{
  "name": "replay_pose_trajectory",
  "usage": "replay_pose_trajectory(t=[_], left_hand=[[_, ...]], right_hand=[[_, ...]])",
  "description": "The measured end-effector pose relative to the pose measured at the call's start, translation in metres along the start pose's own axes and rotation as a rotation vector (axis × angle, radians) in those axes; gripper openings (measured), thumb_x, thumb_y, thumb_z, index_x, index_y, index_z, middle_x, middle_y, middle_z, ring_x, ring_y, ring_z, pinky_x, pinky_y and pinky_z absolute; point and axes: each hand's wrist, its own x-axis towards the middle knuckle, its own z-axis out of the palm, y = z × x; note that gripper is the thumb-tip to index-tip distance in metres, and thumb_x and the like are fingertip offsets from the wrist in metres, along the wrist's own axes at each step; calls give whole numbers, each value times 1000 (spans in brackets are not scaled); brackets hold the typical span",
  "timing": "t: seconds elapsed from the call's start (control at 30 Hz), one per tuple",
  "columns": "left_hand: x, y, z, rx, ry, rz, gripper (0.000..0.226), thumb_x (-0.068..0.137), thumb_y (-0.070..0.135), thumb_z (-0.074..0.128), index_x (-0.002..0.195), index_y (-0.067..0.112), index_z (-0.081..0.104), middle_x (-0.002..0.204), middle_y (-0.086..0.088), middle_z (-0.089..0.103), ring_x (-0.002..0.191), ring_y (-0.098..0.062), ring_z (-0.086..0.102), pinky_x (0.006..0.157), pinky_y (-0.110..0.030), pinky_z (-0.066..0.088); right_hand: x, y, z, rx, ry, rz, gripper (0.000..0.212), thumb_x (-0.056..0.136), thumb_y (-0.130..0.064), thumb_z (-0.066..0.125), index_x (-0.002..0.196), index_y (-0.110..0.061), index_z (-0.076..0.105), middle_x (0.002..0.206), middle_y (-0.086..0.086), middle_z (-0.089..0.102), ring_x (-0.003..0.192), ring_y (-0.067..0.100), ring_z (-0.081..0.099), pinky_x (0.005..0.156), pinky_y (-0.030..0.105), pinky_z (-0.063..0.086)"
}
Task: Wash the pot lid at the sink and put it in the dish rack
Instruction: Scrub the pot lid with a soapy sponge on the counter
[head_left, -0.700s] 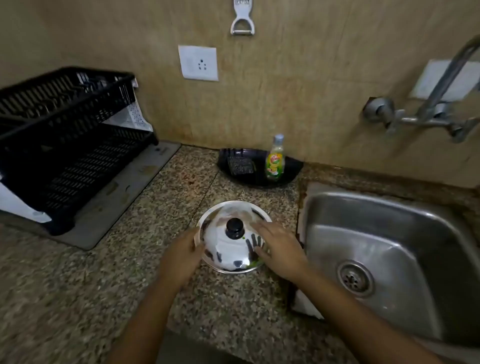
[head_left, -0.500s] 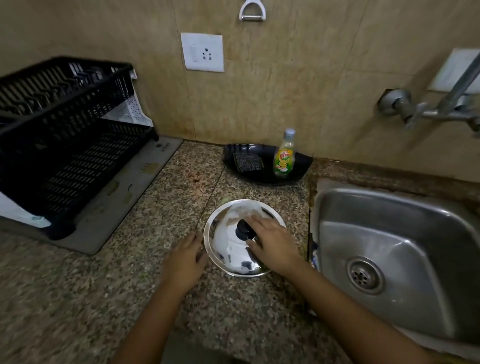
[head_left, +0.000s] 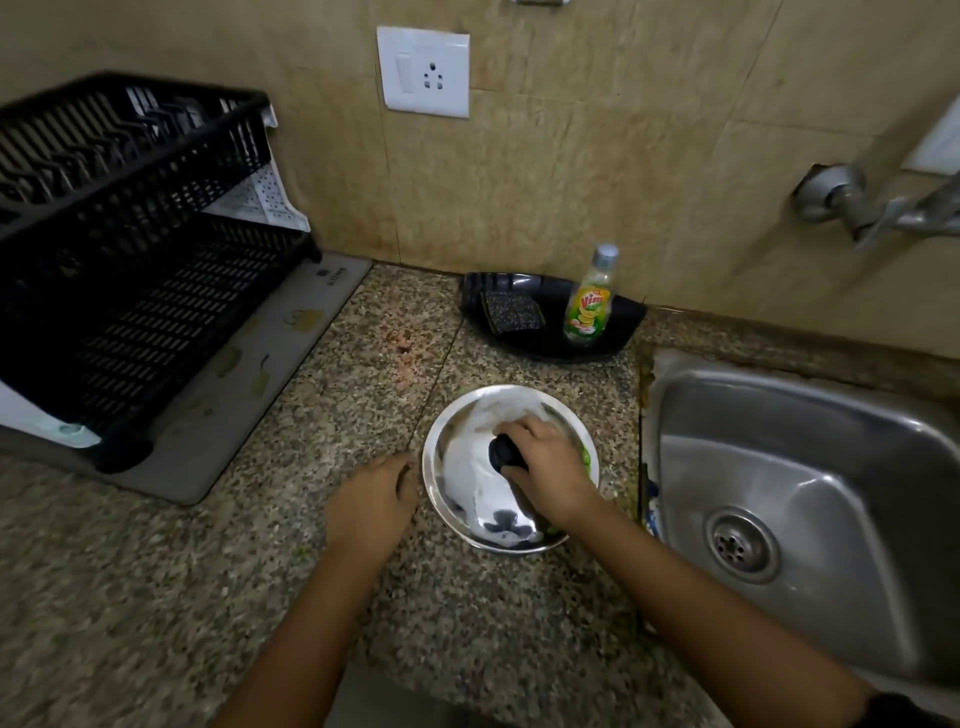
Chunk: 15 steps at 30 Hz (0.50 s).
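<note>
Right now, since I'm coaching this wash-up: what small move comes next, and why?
Probably lift the pot lid and carry it right, over the sink: the right hand already grips its black knob, and the lid rests unwashed on the counter.

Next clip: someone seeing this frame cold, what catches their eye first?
Probably the shiny steel pot lid on the speckled counter at centre, with the right hand closed on its black knob and the left hand resting just beside its rim. Then the big black dish rack at far left and the steel sink at right.
</note>
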Motion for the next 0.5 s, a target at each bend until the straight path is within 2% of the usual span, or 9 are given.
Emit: replay_pose_trajectory(t=[0.07,0.13,0.23,0.33,0.37,0.5], left_hand=[[6,2,-1,-21,12,-19,31,95,36,42,115,30,65,108,-3,70,91,-27,65,73,-33,49],[13,9,-2,-227,-7,-115,36,98,39,38,109,20,67,103,-7,71,86,-25,64,74,-33,48],[27,33,-11,-789,-46,-290,46,98,45,34,112,16,66,112,-8,69,103,-26,63,95,-42,48],[36,75,-20,-1067,-118,-396,39,98,46,37,118,23,61,120,-2,62,113,-24,57,103,-46,43],[36,92,-21,-1131,-171,-409,33,97,46,39,112,27,61,117,-1,63,110,-23,58,102,-45,44],[37,162,-7,-1310,-381,-420,30,95,41,49,97,19,69,105,-8,71,95,-25,66,89,-40,52]], right_hand=[[1,-5,-8,14,50,-61,48,86,-18,64,132,-18,50,133,6,50,119,27,45,94,37,41],[1,-6,-21,24,103,-104,48,85,-15,65,131,-18,51,132,7,51,117,28,47,93,40,45],[-5,1,-41,92,171,-106,49,83,-16,68,130,-20,52,128,5,53,114,29,48,95,42,44],[-19,19,-57,160,254,-62,48,79,-16,71,125,-22,56,121,3,56,112,27,50,96,41,44],[-24,27,-64,177,274,-38,48,79,-17,72,124,-22,56,119,3,56,112,26,50,96,40,44],[-49,71,-92,191,318,86,49,79,-17,72,125,-23,57,122,2,56,116,23,49,99,37,42]])
